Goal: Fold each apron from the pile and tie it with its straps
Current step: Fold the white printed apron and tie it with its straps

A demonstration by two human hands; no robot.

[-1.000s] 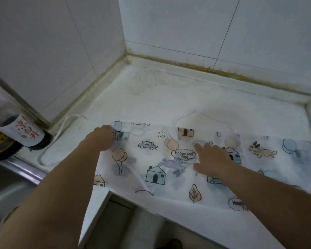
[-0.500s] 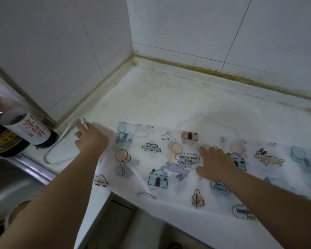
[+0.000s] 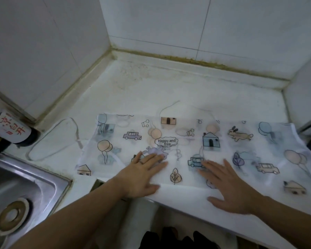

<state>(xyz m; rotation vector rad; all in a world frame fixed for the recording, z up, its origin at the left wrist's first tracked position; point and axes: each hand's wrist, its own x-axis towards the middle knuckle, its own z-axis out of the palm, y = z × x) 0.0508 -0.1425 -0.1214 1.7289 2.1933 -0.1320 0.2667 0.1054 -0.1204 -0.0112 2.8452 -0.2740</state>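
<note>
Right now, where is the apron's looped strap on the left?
In the head view, the strap lies looped on the counter at the left, beside the apron, between it and the dark bottle, just behind the sink.

Palms down, left grip [image 3: 142,174] and right grip [image 3: 230,186] lie flat.

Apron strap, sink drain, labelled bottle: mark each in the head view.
apron strap [image 3: 76,131], head view, right side of its loop.
sink drain [image 3: 12,215], head view, centre of the ring.
labelled bottle [image 3: 10,127], head view, white label with red characters.
</note>
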